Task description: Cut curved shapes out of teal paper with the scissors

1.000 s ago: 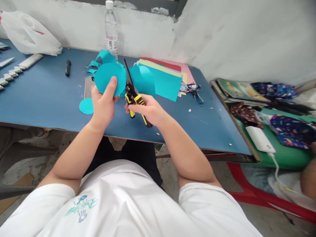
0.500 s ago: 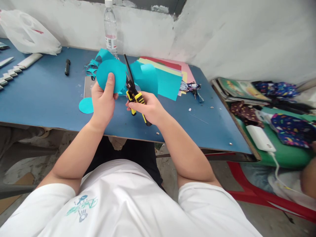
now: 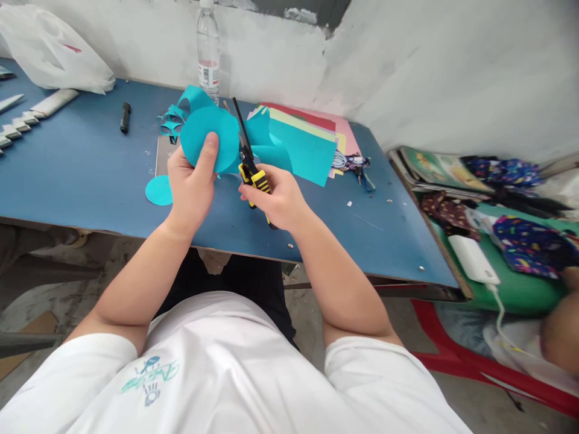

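My left hand (image 3: 194, 181) pinches a round turquoise paper disc (image 3: 210, 129), thumb on top and fingers underneath. Yellow-and-black handled scissors (image 3: 248, 163) are in my right hand (image 3: 280, 196), blades pointing up and away beside the disc's right edge. Whether the blades touch the paper I cannot tell. Behind both hands spreads cut turquoise paper (image 3: 278, 154), partly hidden by the disc and scissors. A second turquoise disc (image 3: 159, 190) lies on the blue table (image 3: 104, 181), left of my left wrist. Curled turquoise offcuts (image 3: 172, 120) sit just beyond my left hand.
A stack of coloured paper sheets (image 3: 312, 150) lies at the back right, with keys (image 3: 359, 166) beside it. A plastic bottle (image 3: 208, 54) stands by the wall. Farther left are a black marker (image 3: 125, 117) and a white plastic bag (image 3: 54, 54). At right, a white power bank (image 3: 473, 259) rests on green fabric.
The disc and the scissors have shifted slightly right in view. The disc has turned a little, and the loose turquoise paper behind the scissors has changed its fold.
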Demonstrator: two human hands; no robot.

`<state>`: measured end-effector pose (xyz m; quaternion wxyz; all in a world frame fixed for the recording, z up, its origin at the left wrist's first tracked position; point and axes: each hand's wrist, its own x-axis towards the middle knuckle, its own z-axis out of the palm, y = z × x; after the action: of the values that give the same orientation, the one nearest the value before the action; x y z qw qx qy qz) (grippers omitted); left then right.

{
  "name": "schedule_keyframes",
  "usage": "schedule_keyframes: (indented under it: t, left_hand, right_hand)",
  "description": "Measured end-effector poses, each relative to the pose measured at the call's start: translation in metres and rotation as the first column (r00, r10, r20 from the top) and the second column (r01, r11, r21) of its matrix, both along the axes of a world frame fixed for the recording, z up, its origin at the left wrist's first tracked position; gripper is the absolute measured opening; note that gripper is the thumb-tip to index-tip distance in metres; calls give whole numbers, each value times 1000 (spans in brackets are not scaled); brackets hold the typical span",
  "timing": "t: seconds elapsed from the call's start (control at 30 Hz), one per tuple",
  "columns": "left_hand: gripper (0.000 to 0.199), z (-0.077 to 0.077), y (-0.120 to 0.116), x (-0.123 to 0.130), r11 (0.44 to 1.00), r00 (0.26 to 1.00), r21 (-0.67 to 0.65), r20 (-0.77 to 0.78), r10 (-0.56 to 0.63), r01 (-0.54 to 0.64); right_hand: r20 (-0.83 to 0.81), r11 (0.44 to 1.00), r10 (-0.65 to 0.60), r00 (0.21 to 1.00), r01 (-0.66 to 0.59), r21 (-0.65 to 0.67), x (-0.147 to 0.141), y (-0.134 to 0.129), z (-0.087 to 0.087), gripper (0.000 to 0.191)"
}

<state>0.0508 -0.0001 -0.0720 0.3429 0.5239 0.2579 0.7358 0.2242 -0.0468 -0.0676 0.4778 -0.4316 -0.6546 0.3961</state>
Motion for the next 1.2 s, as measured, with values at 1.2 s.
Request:
schedule_keyframes:
  t: [1.2]
  left_hand:
    - [67,-2,-3,-2,995,999,97,-47,-10,15]
  right_hand:
    - [26,999,-27,999,26,45,0,-1,-2,31]
